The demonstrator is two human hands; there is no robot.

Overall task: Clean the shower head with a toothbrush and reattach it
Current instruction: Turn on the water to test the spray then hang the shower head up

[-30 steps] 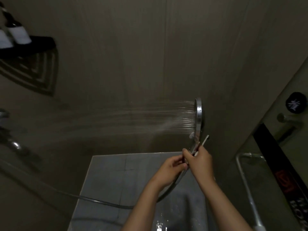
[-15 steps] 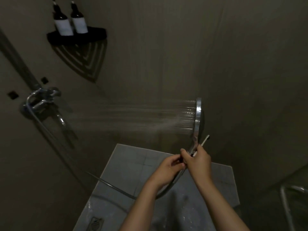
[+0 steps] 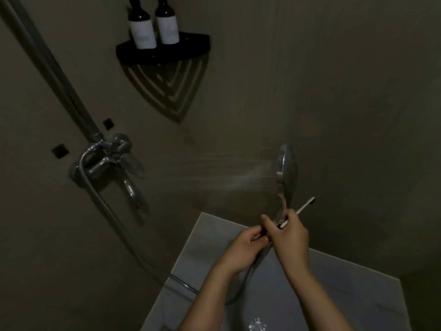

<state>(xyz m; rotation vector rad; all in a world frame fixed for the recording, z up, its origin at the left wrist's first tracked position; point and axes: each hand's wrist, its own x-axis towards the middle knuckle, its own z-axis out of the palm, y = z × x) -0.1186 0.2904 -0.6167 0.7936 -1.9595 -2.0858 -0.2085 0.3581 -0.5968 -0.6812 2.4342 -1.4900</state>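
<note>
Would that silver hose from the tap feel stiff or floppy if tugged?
Probably floppy: the hose droops from the tap in a loose curve. Likely slippery too, since the shower head is spraying water.

I log a black corner shelf [image 3: 164, 57] at 11 o'clock; one dark bottle [image 3: 142, 32] and a second bottle [image 3: 167, 28] stand upright on it, side by side.

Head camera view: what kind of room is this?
Most likely a bathroom shower stall: the shower head sprays water, a chrome mixer tap with a hose sits on the wall, and two bottles stand on a black corner shelf.
</note>
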